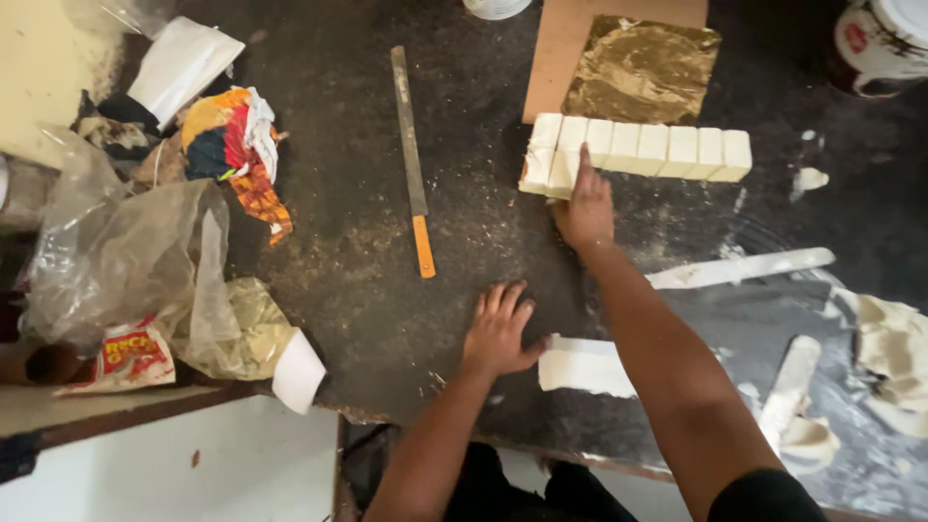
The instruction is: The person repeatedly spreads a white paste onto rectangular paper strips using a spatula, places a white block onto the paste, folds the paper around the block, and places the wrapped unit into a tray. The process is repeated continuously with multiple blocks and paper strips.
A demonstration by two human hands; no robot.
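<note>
Dark, dusty worktop [367,290]. Row of cream-white blocks [648,150] lies at its far side, just below a gold foil sheet [643,70] on brown card [561,48]. Right hand [586,208], fingers extended, touches the row's left end, grasping nothing. Left hand [498,331] rests flat, empty, beside a white slab [585,367]. Orange-handled blade [413,159] lies apart, left.

row of blocks [646,150]: pale cream, at 1 o'clock of the right hand [586,208]
foil sheet [642,70]: crinkled gold, at 12 o'clock of the blocks
board [563,48]: tan brown
long knife [413,159]: grey blade, orange handle
worktop [367,280]: dark speckled brown-black, white smears at 3 o'clock
cloth bundle [237,145]: patchwork of yellow, red, blue and white
flat slab [585,367]: white, at 3 o'clock of the left hand [498,333]
plastic bag [126,256]: clear, greyish
</note>
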